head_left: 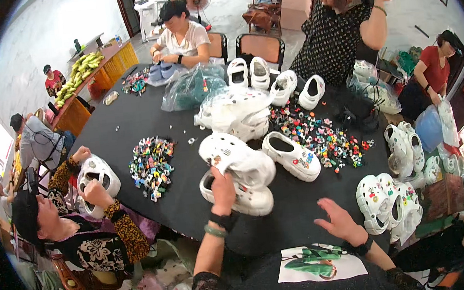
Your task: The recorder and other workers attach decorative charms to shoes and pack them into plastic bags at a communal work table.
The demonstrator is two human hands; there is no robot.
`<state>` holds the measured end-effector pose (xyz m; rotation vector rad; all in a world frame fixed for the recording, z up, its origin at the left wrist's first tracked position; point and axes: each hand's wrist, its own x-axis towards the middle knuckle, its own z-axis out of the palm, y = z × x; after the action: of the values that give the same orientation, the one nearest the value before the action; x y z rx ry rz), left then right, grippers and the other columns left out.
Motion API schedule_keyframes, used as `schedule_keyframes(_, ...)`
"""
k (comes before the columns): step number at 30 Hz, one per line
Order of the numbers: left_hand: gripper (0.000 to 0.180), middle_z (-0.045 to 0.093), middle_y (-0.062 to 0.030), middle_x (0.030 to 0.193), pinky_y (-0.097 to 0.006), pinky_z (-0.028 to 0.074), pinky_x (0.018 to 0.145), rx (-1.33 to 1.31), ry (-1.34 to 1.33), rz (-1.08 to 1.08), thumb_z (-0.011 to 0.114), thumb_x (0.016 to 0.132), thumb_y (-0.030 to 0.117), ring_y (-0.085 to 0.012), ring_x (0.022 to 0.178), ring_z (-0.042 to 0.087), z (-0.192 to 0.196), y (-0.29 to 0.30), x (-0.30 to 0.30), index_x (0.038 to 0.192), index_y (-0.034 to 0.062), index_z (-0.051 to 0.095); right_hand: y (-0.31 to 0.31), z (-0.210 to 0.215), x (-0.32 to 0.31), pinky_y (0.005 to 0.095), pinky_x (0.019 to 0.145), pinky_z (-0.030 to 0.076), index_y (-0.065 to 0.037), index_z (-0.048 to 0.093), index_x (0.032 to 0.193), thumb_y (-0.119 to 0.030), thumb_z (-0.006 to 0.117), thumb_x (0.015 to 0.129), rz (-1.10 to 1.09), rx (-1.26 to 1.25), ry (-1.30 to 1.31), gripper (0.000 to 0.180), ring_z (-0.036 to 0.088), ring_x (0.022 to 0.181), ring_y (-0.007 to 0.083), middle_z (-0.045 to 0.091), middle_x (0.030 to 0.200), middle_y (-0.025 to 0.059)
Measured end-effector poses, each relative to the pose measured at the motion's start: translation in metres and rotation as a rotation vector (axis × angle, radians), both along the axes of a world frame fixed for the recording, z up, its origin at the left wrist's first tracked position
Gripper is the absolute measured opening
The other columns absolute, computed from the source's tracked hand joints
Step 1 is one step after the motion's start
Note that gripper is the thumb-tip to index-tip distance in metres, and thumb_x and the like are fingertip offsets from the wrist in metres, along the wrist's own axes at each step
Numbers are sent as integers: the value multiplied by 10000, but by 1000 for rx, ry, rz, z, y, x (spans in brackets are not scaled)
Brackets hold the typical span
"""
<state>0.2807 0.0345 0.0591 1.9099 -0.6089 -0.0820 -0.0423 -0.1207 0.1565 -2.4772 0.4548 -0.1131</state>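
Observation:
My left hand [223, 194] is closed round white clogs [231, 149], holding them tilted above the black table. Another white clog [252, 201] shows just below, beside my fingers, and appears to be in the same grip. Nothing is in my right hand [341, 222], whose fingers are spread over the near edge of the table. Between the hands and a little farther off, a single white clog [291, 156] with colourful charms on its top rests on the table. Beyond it are a bag of white clogs [234, 111] and a heap of small coloured charms [319, 137].
A second charm heap [152, 166] is on the black table [130, 118] to the left. Decorated white clogs [389, 203] stand at the right edge. A person [74, 230] at left handles a white clog; another [178, 39] sits opposite, and one [337, 25] stands far right.

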Motion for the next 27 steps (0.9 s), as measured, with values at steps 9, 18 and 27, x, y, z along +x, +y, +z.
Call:
schedule_keyframes(9, 619, 550, -169, 609, -373, 422, 707, 229, -349, -471, 644, 812, 284, -313, 606, 565, 19, 28, -140, 1257, -66, 395, -17, -71, 66, 342, 1017, 335, 0, 301, 1339, -169, 706, 719, -89, 721, -78, 759, 433, 1207, 229, 468, 1276, 149)
schedule_keyframes(18, 443, 552, -87, 671, -349, 366, 783, 462, -304, -617, 792, 572, 346, -257, 734, 569, 35, 60, -118, 746, 61, 500, -42, -99, 57, 409, 876, 440, -58, 527, 1166, -191, 456, 848, -102, 227, -90, 353, 517, 1060, 393, 574, 1088, 240)
schedule_keyframes(27, 301, 577, -114, 685, -401, 451, 572, 471, -361, -284, 753, 649, 215, -300, 658, 581, 52, 46, -161, 748, 58, 516, -21, -42, 14, 498, 715, 466, -49, 553, 1084, -139, 506, 807, -250, -108, 125, 295, 581, 817, 410, 612, 918, 211)
